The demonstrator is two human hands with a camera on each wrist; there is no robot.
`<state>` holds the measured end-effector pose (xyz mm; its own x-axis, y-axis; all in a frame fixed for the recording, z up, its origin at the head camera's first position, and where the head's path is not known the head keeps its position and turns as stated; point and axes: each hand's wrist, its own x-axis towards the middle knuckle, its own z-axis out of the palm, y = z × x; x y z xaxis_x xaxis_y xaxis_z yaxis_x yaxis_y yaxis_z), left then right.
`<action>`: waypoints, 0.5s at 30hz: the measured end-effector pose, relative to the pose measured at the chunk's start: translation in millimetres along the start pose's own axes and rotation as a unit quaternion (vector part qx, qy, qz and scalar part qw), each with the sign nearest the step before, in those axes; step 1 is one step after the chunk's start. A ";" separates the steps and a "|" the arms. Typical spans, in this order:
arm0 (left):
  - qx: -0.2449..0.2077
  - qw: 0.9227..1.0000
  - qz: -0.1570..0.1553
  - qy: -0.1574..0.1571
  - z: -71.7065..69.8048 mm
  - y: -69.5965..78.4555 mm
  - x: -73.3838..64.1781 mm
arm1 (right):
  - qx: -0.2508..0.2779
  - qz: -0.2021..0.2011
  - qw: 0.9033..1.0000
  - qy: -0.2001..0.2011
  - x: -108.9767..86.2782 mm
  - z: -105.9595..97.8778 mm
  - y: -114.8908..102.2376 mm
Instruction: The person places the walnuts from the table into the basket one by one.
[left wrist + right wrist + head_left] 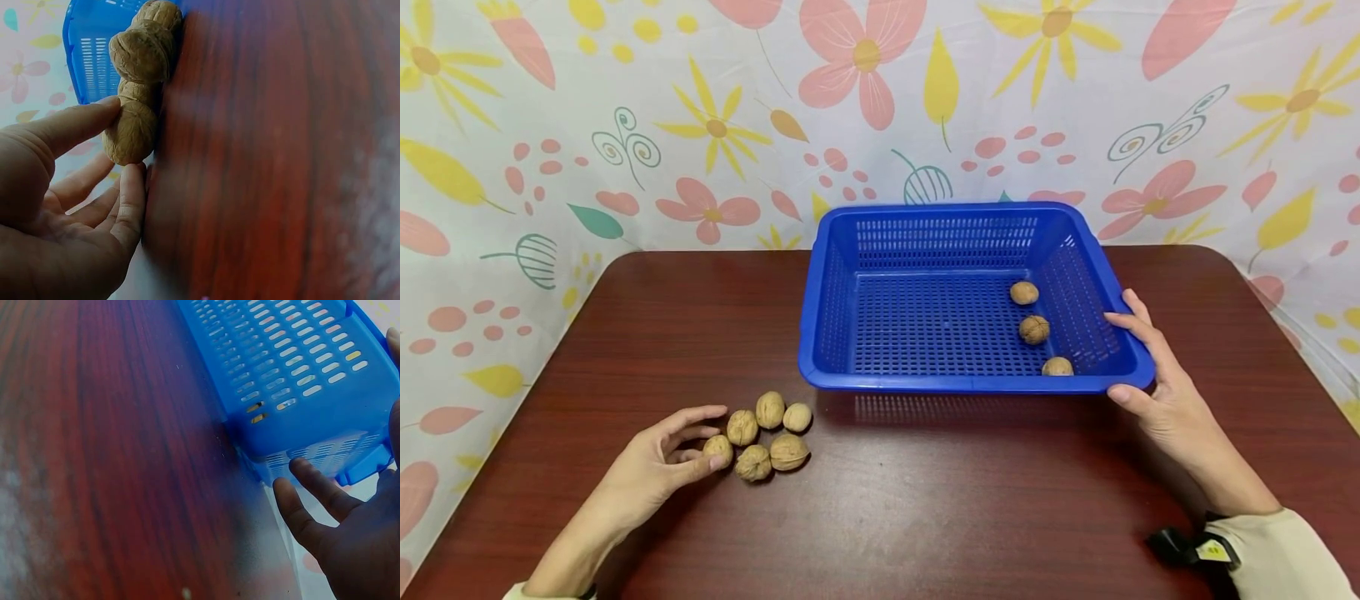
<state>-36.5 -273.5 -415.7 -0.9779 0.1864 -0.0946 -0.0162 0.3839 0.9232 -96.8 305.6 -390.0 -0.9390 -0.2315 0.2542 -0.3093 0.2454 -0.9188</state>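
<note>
My left hand (643, 473) pinches a tan walnut (718, 452) between thumb and fingertips, at the left end of a small group. The left wrist view shows this walnut (129, 136) low against the tabletop. Several more walnuts (788, 452) lie close together just right of it. To the upper right stands a blue plastic basket (925, 384) with slotted walls. Inside, toward its right wall, are three walnuts (1034, 330), the nearest partly hidden by the front rim. My right hand (1183, 417) grips the basket's front right corner, thumb at the front and fingers over the side rim.
Everything rests on a dark reddish-brown wooden table (880, 517) with rounded back corners. Behind it hangs a white cloth (917, 150) printed with flowers and leaves, close to the basket's back edge. A dark strap (1195, 550) circles the right wrist.
</note>
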 end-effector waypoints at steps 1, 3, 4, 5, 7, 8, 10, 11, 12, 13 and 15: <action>0.008 1.000 -0.007 0.004 -0.8 0.3 0.1 | 0.003 -0.001 1.000 0.000 0.0 0.0 0.2; 0.028 0.999 -0.013 0.009 -2.2 0.9 0.5 | 0.008 -0.002 1.000 0.000 0.2 0.1 0.7; 0.038 0.999 -0.013 0.012 -2.6 1.0 1.1 | 0.010 -0.003 1.000 0.000 0.2 0.1 0.8; 0.045 0.999 -0.015 0.014 -3.0 1.3 1.4 | 0.015 -0.004 1.000 0.000 0.3 0.2 0.9; 0.055 0.998 -0.019 0.019 -3.6 1.8 2.1 | 0.018 -0.005 1.000 0.001 0.2 0.5 0.9; 0.059 0.998 -0.023 0.022 -3.7 2.0 2.4 | 0.017 -0.006 1.000 0.002 0.3 0.6 0.8; 0.065 0.997 -0.034 0.028 -4.1 2.4 3.1 | 0.017 -0.007 1.000 0.001 0.2 0.8 0.6; 0.064 0.997 -0.044 0.030 -4.2 2.6 3.3 | 0.016 -0.008 1.000 0.001 0.2 0.8 0.5; 0.064 0.996 -0.053 0.030 -4.3 2.7 3.5 | 0.015 -0.009 1.000 0.001 0.3 0.9 0.5; 0.064 0.995 -0.064 0.031 -4.6 3.0 3.8 | 0.017 -0.011 1.000 0.001 0.5 1.0 0.6; 0.066 0.994 -0.082 0.030 -5.4 3.2 4.4 | 0.020 -0.015 1.000 0.000 0.9 1.2 0.8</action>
<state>-41.9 -276.4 -411.1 -0.9752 0.0592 -0.2132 -0.1521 0.5209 0.8399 -97.7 304.5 -390.9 -0.9295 -0.2375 0.2822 -0.3313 0.2012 -0.9218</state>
